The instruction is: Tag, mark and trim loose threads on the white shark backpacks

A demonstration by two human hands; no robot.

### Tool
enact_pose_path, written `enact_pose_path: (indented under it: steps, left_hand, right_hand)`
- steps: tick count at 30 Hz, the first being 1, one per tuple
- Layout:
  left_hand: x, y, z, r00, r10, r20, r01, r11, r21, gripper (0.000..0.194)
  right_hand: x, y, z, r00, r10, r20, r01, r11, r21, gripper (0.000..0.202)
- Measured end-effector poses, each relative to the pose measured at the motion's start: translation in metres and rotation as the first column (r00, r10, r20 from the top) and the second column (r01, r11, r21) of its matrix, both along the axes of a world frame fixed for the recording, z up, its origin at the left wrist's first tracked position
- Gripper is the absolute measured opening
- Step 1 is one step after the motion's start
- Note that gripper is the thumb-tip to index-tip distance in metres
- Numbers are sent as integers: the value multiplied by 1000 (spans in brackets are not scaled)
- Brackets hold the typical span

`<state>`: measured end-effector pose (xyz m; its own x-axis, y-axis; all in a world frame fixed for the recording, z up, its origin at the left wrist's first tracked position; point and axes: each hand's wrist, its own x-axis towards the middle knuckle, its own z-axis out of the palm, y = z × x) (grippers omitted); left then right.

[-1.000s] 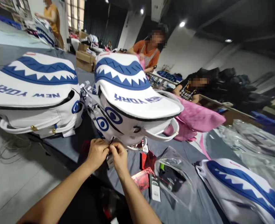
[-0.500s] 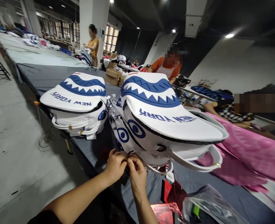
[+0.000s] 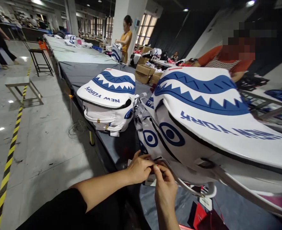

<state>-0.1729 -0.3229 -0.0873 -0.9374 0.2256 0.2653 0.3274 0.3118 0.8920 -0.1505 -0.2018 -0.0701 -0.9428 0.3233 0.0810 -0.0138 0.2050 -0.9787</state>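
Observation:
White backpacks with blue shark-mouth prints lie on the dark table (image 3: 109, 145). The large near backpack (image 3: 198, 111) fills the right side, its flap reading NEW YORK. Further left sits a smaller-looking backpack (image 3: 107, 92). At the lower edge of the near pile, my left hand (image 3: 141, 167) is closed, fingertips pinched beside a white strap. My right hand (image 3: 165, 182) meets it there, thumb and index finger pressed together. What the fingertips hold is small and hidden. Red tags and a white tag (image 3: 205, 203) lie right of my right hand.
A person in orange (image 3: 241, 60) is behind the near backpack, another in yellow (image 3: 127, 41) by the pillar. Cardboard boxes (image 3: 144, 72) are behind the table. Stools (image 3: 23, 84) and a striped floor line (image 3: 11, 150) are at left.
The view has turned left, so the backpacks and both hands appear further right. The stools and striped line have come into view; the pink material has mostly left it. Both hands stay together at the backpack.

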Motion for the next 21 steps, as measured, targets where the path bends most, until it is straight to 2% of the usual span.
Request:
enact_pose_path:
  steps: [1, 4, 5, 8, 9, 12, 13, 16, 21]
  left_hand:
    - [0, 1, -2, 1000, -6, 5, 6, 1000, -5, 22]
    - [0, 1, -6, 995, 94, 15, -93, 995, -36, 12]
    - [1, 0, -6, 995, 96, 6, -96, 994, -43, 14]
    - [3, -2, -4, 1000, -16, -25, 15, 999, -48, 27]
    - [4, -3, -3, 1000, -20, -21, 19, 998, -52, 28]
    - [4, -4, 1, 996, 89, 7, -88, 994, -68, 18]
    - [4, -4, 2, 995, 95, 9, -95, 993, -68, 16]
    - [5, -4, 5, 1000, 2, -20, -4, 997, -78, 25]
    - [6, -6, 7, 994, 84, -72, -92, 988, -124, 15]
  right_hand:
    - [0, 1, -2, 1000, 0, 5, 0, 1000, 16, 33]
    - [-1, 2, -6, 1000, -7, 15, 6, 999, 51, 33]
    - [-1, 1, -7, 1000, -9, 11, 8, 999, 52, 32]
    - [0, -2, -4, 1000, -7, -23, 9, 999, 52, 29]
    - [0, -3, -2, 999, -5, -32, 7, 998, 56, 27]
    - [2, -7, 6, 999, -4, -35, 6, 998, 68, 23]
    - [2, -8, 8, 999, -10, -35, 13, 998, 66, 22]
    - [4, -12, 12, 998, -28, -57, 32, 998, 60, 18]
    - [7, -16, 13, 991, -60, -119, 67, 996, 58, 12]
